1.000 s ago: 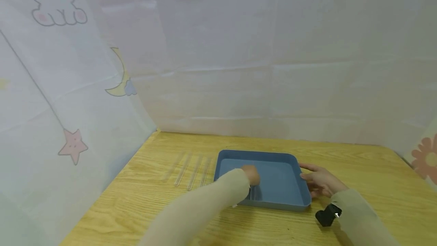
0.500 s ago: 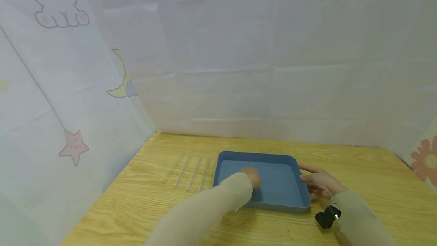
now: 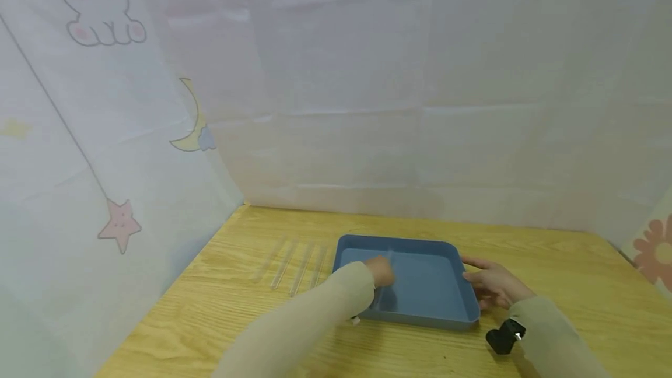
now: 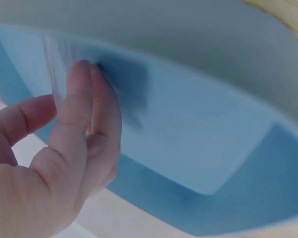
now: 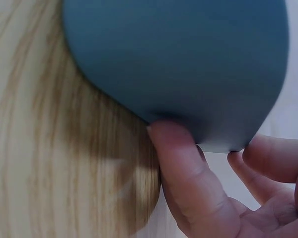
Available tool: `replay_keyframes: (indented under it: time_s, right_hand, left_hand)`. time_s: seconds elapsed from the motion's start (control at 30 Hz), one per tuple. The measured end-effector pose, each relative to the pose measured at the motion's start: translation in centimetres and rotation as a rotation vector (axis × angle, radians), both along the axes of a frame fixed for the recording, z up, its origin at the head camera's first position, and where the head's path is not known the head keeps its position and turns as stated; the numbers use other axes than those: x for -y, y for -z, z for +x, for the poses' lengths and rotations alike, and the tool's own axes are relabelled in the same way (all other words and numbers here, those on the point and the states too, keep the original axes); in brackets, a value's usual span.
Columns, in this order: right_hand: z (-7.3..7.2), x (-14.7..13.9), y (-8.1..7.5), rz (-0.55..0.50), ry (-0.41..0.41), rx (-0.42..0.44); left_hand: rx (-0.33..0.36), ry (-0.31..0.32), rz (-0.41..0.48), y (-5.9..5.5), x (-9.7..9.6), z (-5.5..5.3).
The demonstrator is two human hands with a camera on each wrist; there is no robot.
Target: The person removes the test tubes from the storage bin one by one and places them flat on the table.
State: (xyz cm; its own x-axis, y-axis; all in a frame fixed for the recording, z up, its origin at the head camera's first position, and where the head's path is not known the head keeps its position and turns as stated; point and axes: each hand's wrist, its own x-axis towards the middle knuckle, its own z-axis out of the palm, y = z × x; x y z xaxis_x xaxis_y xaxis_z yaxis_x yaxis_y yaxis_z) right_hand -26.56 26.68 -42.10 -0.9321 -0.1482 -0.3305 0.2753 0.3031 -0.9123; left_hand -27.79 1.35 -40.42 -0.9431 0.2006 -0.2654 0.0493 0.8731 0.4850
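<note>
A shallow blue tray point(image 3: 427, 279) with raised walls sits on the wooden table. My left hand point(image 3: 380, 271) reaches down into its left half. In the left wrist view, that hand pinches a clear, slender tube point(image 4: 53, 74) between thumb and fingers, over the tray floor. From the head view the sleeve and hand cover part of this tube. At the tray's right side, my right hand point(image 3: 493, 283) rests its fingers and thumb against the outer wall. The right wrist view has one fingertip point(image 5: 169, 136) low on that wall and others at the rim.
Several more clear tubes point(image 3: 283, 264) lie side by side on the table, left of the tray. A black device point(image 3: 504, 336) is strapped at the right wrist. A pale printed cloth point(image 3: 336, 150) hangs behind and to the left of the table.
The left hand went slightly right and nearer, then back left inside the tray, and the clear tube now slants. The right hand keeps its place at the tray wall.
</note>
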Motion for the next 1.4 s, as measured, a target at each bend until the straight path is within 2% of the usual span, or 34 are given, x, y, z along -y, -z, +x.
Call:
replay_keyframes:
  time_s: [0.1,0.17,0.37,0.57,0.77,1.07,1.4]
  right_hand:
    - [0.1,0.1,0.1,-0.008,0.009,0.006]
    - [0.1,0.1,0.1,-0.014,0.015,0.010]
    - [0.0,0.1,0.0,-0.007,0.016,0.013]
    - [-0.2,0.1,-0.1,0.004,0.015,0.017]
    - [-0.1,0.1,-0.1,0.006,0.014,0.015]
    - [-0.1,0.2,-0.1,0.018,0.018,0.018]
    - [-0.1,0.3,-0.1,0.007,0.043,0.024]
  left_hand:
    - [0.006,-0.033,0.072,-0.3,0.6,-0.1]
    - [0.014,-0.033,0.117,-0.5,1.1,-0.1]
    - [0.071,-0.031,0.351,-1.2,3.2,0.8]
    - [0.089,-0.057,0.466,-2.0,4.6,1.5]
    - [0.090,-0.070,0.526,-2.7,6.1,2.1]
    - [0.096,-0.084,0.579,-2.6,8.4,2.5]
    - [0.081,-0.084,0.592,-2.6,10.2,3.0]
